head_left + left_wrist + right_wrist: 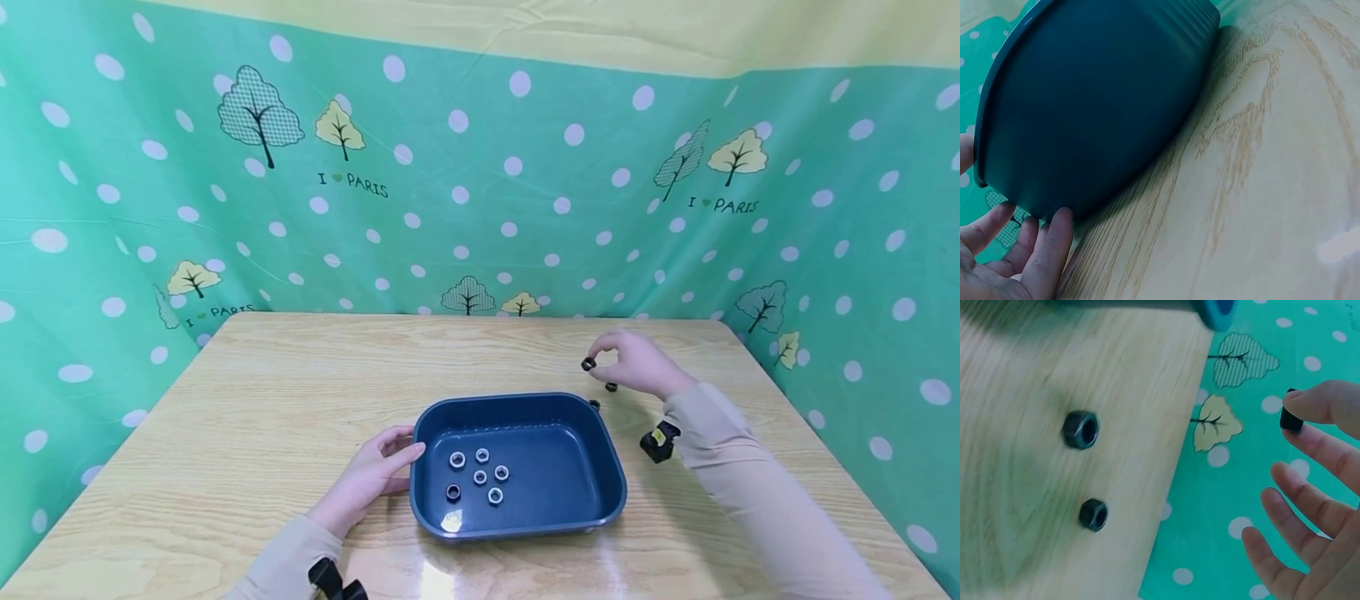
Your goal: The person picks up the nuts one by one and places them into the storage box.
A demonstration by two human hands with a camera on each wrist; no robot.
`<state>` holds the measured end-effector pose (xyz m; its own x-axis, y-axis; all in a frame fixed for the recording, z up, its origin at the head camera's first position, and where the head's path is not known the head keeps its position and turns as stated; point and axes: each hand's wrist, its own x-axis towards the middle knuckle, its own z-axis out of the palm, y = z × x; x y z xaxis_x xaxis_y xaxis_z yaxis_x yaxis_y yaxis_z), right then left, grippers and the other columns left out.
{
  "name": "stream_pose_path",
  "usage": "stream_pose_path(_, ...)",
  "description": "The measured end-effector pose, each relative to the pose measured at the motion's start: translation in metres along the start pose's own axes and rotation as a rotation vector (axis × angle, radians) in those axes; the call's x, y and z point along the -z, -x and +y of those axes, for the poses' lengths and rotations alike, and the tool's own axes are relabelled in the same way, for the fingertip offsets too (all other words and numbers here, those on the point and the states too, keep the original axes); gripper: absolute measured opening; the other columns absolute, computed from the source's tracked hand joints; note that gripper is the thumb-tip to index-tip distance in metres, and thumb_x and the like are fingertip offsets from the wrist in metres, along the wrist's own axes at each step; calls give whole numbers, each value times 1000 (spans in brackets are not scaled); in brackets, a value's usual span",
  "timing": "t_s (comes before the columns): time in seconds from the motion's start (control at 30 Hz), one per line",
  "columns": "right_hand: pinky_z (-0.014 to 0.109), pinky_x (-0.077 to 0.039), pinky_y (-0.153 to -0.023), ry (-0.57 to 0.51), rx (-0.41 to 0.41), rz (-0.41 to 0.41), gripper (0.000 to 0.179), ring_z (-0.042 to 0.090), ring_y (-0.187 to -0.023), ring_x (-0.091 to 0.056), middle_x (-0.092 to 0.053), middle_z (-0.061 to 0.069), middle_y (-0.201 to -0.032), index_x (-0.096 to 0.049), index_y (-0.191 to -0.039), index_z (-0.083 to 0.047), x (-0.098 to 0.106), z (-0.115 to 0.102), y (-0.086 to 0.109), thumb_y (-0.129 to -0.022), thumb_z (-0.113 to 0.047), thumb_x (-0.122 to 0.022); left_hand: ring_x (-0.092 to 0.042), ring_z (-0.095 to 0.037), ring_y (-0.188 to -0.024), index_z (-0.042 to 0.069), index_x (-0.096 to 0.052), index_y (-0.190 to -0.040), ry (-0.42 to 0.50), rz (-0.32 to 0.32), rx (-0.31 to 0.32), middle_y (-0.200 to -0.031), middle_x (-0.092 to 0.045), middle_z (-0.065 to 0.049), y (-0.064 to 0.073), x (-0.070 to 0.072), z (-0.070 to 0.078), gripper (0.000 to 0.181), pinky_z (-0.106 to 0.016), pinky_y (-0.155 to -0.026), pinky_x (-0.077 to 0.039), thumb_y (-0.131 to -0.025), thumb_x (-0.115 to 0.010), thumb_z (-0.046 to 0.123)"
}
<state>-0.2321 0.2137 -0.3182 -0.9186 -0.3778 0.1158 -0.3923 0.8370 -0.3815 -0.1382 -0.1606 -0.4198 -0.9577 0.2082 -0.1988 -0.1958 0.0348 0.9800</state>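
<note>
My right hand [633,364] pinches a black hex nut [1291,412] between thumb and index finger, raised over the back right of the table. The other fingers are spread apart in the right wrist view. Below it on the wood lie two more black nuts, one [1080,429] by the bin's back right corner and the other [1094,514] farther off. At the left end of the dark blue plastic bin [517,533], my left hand [372,471] grips the side, thumb at the rim and fingers against the outer wall. Several silver nuts [482,456] and a dark nut [453,492] sit inside, toward the left.
The light wooden table [300,367] carries the bin near its front middle. Behind and on both sides hangs a green dotted curtain [510,208] with printed trees. Each wrist wears a small black device [660,442].
</note>
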Motion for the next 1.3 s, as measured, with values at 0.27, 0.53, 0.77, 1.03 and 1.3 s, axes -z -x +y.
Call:
stream_pose_path(0.27, 43, -54, -76, -15, 43, -2, 19, 30, -94, -62, -64, 15, -112, -70, -97, -7, 0, -15, -4, -80, -16, -71, -59, -17, -100, -7, -42, -133, 1, 0, 2, -127, -50, -25, -1, 1, -1, 51, -42, -84, -57, -93, -59, 21)
stream_pose_path(0.53, 41, -55, -72, -50, 90, 0, 18, 28, -86, -63, -63, 13, -112, -70, -96, -9, -3, -35, -7, -79, -16, -72, -59, -16, -100, -6, -42, -134, 1, -6, 4, -128, -50, -25, -2, 1, -1, 52, -41, -84, -57, -93, -58, 22)
stream_pose_path(0.77, 48, -50, -88, -60, 162, 34, 15, 30, -101, -59, -65, 9, -106, -71, -91, -11, -8, -46, -11, -77, -14, -75, -60, -16, -100, -7, -42, -134, 1, -8, -1, -129, -49, -26, -2, 1, -1, 52, -41, -83, -57, -93, -58, 22)
stream_pose_path(1.03, 44, -51, -87, -79, 191, 2, 14, 28, -103, -58, -64, 8, -107, -71, -92, -12, -18, -62, -13, -78, -14, -74, -60, -16, -99, -6, -41, -134, -5, -10, 8, -129, -49, -25, -2, 2, -1, 53, -41, -83, -57, -93, -58, 22)
stream_pose_path(1.3, 43, -50, -90, -134, 239, -40, 15, 24, -102, -58, -63, 4, -106, -71, -91, -13, -32, -81, -10, -77, -15, -74, -60, -16, -99, -5, -42, -134, -15, 2, 16, -129, -49, -24, -1, 1, -2, 53, -41, -83, -57, -93, -59, 24)
